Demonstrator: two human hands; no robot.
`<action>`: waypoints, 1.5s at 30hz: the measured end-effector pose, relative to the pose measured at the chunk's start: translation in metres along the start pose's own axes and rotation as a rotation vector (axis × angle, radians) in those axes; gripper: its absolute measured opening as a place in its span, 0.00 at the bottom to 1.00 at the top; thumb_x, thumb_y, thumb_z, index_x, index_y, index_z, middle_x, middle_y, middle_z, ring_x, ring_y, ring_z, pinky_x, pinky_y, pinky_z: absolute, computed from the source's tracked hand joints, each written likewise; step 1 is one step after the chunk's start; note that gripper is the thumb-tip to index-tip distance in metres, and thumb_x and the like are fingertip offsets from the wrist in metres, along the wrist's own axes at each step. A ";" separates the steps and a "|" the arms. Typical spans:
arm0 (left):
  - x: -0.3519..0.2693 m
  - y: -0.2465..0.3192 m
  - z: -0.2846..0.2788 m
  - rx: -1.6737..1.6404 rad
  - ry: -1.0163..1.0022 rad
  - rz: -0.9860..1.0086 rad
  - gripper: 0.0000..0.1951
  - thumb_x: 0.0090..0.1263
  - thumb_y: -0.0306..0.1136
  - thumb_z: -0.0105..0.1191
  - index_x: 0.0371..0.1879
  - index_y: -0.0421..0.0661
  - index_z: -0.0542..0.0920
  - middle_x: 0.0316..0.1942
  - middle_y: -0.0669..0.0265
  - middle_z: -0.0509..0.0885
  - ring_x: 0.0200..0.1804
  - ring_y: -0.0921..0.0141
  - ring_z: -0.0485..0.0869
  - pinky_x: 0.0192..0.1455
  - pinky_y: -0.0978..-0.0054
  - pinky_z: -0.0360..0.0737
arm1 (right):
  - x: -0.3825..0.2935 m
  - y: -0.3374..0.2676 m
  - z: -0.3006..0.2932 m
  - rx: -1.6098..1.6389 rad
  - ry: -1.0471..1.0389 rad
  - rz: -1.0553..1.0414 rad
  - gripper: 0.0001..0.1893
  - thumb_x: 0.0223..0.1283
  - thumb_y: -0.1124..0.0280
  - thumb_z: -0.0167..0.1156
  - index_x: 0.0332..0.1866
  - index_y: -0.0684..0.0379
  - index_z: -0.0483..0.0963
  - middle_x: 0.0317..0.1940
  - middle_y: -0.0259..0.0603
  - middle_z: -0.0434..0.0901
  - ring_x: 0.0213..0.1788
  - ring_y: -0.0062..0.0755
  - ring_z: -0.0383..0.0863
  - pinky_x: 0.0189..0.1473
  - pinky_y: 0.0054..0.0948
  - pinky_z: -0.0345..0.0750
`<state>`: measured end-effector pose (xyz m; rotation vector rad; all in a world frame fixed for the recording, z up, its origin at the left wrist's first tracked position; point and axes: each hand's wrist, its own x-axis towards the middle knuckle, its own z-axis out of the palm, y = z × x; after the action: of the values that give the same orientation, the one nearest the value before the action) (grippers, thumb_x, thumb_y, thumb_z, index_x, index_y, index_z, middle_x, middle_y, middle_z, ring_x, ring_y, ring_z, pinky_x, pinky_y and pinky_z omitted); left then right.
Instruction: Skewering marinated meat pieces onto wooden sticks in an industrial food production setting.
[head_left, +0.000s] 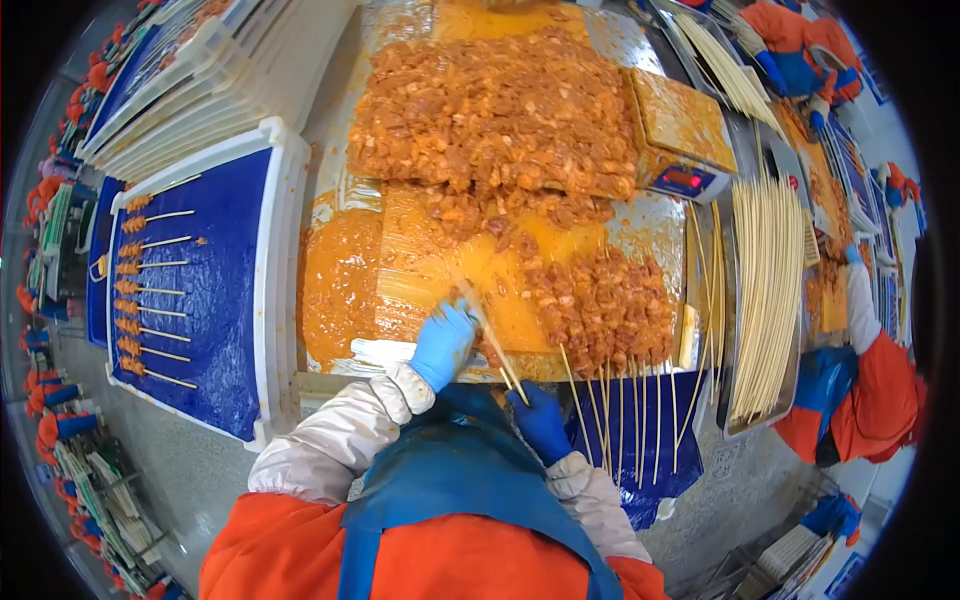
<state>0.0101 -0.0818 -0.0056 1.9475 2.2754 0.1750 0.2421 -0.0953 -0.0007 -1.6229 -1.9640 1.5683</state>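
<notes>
My left hand (444, 341), in a light blue glove, has its fingers curled beside the blurred upper end of a wooden skewer (491, 334) over the yellow cutting board (409, 259). Whether it pinches meat there is hidden. Near the table's front edge my right hand (538, 420), in a dark blue glove, grips the lower end of that skewer, with a second stick close by. Right of my hands, a cluster of loaded meat skewers (600, 307) lies with bare sticks pointing toward me. Beyond the board rises a large heap of marinated meat pieces (495, 112).
A white-rimmed tray with blue lining (217, 300) at left holds several small skewers. Stacked white trays (217, 97) stand behind it. At right are a scale (686, 142) with a lit display and a metal tray of bamboo sticks (765, 300). A co-worker (862, 397) stands further right.
</notes>
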 end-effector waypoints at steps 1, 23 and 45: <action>-0.002 0.002 -0.006 -0.120 0.037 0.041 0.16 0.60 0.28 0.60 0.49 0.45 0.78 0.40 0.55 0.79 0.42 0.52 0.80 0.44 0.58 0.79 | 0.006 0.006 0.007 0.085 0.040 -0.012 0.07 0.64 0.71 0.62 0.39 0.64 0.77 0.26 0.43 0.79 0.29 0.27 0.74 0.35 0.32 0.73; 0.037 -0.034 0.038 -0.750 0.133 0.121 0.10 0.69 0.27 0.53 0.48 0.44 0.78 0.44 0.62 0.81 0.45 0.62 0.81 0.44 0.69 0.79 | 0.000 0.051 0.004 0.234 0.152 -0.072 0.06 0.66 0.70 0.63 0.40 0.62 0.79 0.19 0.26 0.70 0.22 0.13 0.65 0.24 0.22 0.63; 0.020 -0.025 -0.008 -0.244 -0.200 0.273 0.16 0.64 0.29 0.50 0.50 0.49 0.81 0.40 0.59 0.80 0.46 0.56 0.78 0.47 0.60 0.79 | 0.058 -0.032 0.025 0.052 0.176 -0.179 0.08 0.64 0.71 0.61 0.34 0.63 0.72 0.23 0.53 0.74 0.23 0.36 0.73 0.29 0.36 0.71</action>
<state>-0.0182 -0.0658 -0.0033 2.0340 1.7705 0.2605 0.1818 -0.0601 -0.0146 -1.4658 -1.9014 1.3507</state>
